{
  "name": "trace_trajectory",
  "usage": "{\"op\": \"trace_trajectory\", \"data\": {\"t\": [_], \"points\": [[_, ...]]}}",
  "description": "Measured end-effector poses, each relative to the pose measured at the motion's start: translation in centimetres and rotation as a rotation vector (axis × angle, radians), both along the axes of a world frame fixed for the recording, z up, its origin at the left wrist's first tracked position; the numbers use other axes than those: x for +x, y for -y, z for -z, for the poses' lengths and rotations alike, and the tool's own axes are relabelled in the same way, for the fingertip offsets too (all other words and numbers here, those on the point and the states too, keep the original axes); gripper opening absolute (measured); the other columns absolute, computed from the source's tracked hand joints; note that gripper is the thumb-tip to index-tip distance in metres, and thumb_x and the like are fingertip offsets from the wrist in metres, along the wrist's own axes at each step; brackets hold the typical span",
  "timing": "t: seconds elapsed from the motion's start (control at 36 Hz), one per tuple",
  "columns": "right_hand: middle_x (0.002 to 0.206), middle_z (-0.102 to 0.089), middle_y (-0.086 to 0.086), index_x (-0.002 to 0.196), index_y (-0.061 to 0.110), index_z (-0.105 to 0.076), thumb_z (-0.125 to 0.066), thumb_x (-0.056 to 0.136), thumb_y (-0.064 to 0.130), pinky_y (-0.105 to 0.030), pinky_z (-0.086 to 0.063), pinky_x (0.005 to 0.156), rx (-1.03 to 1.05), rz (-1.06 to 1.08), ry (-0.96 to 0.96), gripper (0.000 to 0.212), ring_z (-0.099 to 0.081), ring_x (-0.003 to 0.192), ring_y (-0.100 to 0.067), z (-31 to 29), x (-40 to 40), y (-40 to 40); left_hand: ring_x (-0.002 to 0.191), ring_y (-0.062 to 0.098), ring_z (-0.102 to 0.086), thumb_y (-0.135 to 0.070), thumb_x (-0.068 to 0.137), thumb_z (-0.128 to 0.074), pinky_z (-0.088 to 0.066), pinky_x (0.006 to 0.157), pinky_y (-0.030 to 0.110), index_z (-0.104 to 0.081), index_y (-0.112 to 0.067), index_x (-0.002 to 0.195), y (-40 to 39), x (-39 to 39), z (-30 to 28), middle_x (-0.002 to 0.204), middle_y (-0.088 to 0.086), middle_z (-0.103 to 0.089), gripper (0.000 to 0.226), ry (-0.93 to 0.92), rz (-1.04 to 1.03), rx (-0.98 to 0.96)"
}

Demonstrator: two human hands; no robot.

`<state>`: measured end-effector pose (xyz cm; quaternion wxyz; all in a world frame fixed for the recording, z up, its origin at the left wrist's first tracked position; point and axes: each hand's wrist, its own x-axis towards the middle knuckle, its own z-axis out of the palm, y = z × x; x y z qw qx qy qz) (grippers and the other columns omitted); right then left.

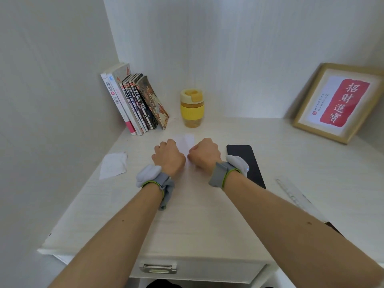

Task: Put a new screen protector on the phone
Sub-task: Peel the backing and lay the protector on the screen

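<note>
A black phone (247, 163) lies flat on the white desk (207, 221), screen side dark, just right of my right hand. Side by side at the desk's middle are my left hand (168, 157) and my right hand (204, 153), backs up and fingers curled out of sight. Between them is a thin, pale translucent sheet (185, 142), and each hand grips one of its side edges. The sheet's far end sticks out beyond the knuckles. Both wrists wear grey bands.
A crumpled white paper (113, 166) lies left of my hands. A clear ruler (292, 192) lies at the right. At the back stand several books (135, 102), a yellow cup (192, 108) and a framed picture (338, 102). A drawer handle (158, 268) sits below the front edge.
</note>
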<state>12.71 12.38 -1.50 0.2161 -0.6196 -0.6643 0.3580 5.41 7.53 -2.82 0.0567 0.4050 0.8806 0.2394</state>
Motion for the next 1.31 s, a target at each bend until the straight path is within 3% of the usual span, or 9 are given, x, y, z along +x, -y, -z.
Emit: {"op": "trace_trajectory", "data": {"t": [0.08, 0.14, 0.25, 0.36, 0.44, 0.58, 0.86, 1.08, 1.31], "points": [[0.1, -0.069, -0.013, 0.099, 0.006, -0.069, -0.067, 0.081, 0.008, -0.035, -0.057, 0.08, -0.082, -0.01, -0.097, 0.019, -0.066, 0.089, -0.029, 0.1, 0.5, -0.3, 0.125, 0.034, -0.04, -0.018, 0.095, -0.048, -0.035, 0.099, 0.042, -0.043, -0.008, 0.132, 0.2, -0.1, -0.3, 0.135, 0.017, -0.044, 0.039, 0.036, -0.023, 0.052], [0.088, -0.067, -0.015, 0.097, 0.001, -0.067, -0.071, 0.079, 0.009, -0.031, -0.056, 0.065, -0.151, -0.063, -0.195, 0.02, -0.064, 0.074, -0.026, -0.4, 1.4, -0.2, 0.125, 0.036, -0.041, -0.023, 0.097, -0.046, -0.035, 0.1, 0.044, -0.04, -0.004, 0.132, 0.4, -0.3, -0.6, 0.136, 0.019, -0.043, 0.041, 0.086, -0.044, 0.107], [0.081, -0.058, -0.013, 0.093, 0.002, -0.062, -0.068, 0.08, 0.002, -0.021, -0.037, 0.044, -0.235, -0.114, -0.366, 0.014, -0.05, 0.055, -0.018, -2.5, 4.1, 0.2, 0.125, 0.036, -0.045, -0.034, 0.099, -0.043, -0.038, 0.103, 0.045, -0.035, -0.003, 0.138, 0.4, -0.6, -1.4, 0.134, 0.018, -0.049, 0.051, 0.242, -0.028, 0.235], [0.083, -0.054, -0.013, 0.095, 0.006, -0.058, -0.066, 0.081, -0.003, -0.016, -0.026, 0.036, -0.319, -0.176, -0.458, 0.018, -0.043, 0.048, -0.013, -4.4, 7.3, 0.5, 0.106, 0.024, -0.061, -0.038, 0.097, -0.046, -0.048, 0.093, 0.038, -0.048, -0.007, 0.131, 0.4, 0.1, -2.4, 0.108, 0.005, -0.068, 0.046, 0.491, 0.034, 0.385], [0.079, -0.06, -0.009, 0.105, -0.002, -0.064, -0.065, 0.085, -0.001, -0.016, -0.025, 0.036, -0.314, -0.182, -0.457, 0.02, -0.043, 0.048, -0.012, -5.2, 10.3, 0.7, 0.07, 0.012, -0.065, -0.027, 0.096, -0.052, -0.046, 0.062, 0.025, -0.063, -0.009, 0.11, 0.5, 1.9, -3.2, 0.081, 0.0, -0.072, 0.026, 0.611, 0.085, 0.498], [0.071, -0.059, -0.007, 0.11, -0.004, -0.066, -0.066, 0.088, 0.005, -0.017, -0.027, 0.038, -0.239, -0.178, -0.398, 0.024, -0.042, 0.047, -0.011, -5.3, 14.6, 0.5, 0.06, 0.007, -0.062, -0.025, 0.093, -0.058, -0.042, 0.048, 0.013, -0.068, -0.015, 0.098, 0.4, 5.5, -3.7, 0.077, 0.0, -0.072, 0.015, 0.619, 0.179, 0.517], [0.076, -0.066, -0.008, 0.101, -0.008, -0.07, -0.064, 0.088, 0.009, -0.022, -0.033, 0.048, -0.111, -0.121, -0.278, 0.022, -0.043, 0.05, -0.013, -4.1, 19.3, -1.4, 0.063, 0.013, -0.062, -0.023, 0.088, -0.063, -0.048, 0.06, 0.025, -0.069, -0.019, 0.105, -0.9, 10.3, -3.7, 0.08, 0.007, -0.072, 0.019, 0.657, 0.341, 0.412], [0.073, -0.065, -0.006, 0.095, -0.001, -0.071, -0.062, 0.088, 0.008, -0.021, -0.035, 0.045, -0.128, -0.138, -0.217, 0.015, -0.046, 0.052, -0.013, -2.3, 19.8, -2.3, 0.062, 0.012, -0.062, -0.009, 0.084, -0.068, -0.052, 0.061, 0.02, -0.067, -0.008, 0.106, -0.7, 10.1, -2.3, 0.078, 0.01, -0.069, 0.022, 0.663, 0.339, 0.301], [0.074, -0.066, -0.009, 0.083, 0.004, -0.074, -0.064, 0.084, 0.011, -0.025, -0.043, 0.049, -0.081, -0.14, -0.153, 0.012, -0.053, 0.059, -0.022, -1.5, 19.4, -2.6, 0.051, 0.005, -0.06, -0.014, 0.08, -0.073, -0.05, 0.061, 0.018, -0.07, -0.011, 0.093, -0.5, 9.9, -1.3, 0.069, 0.006, -0.069, 0.014, 0.56, 0.318, 0.272]]}}
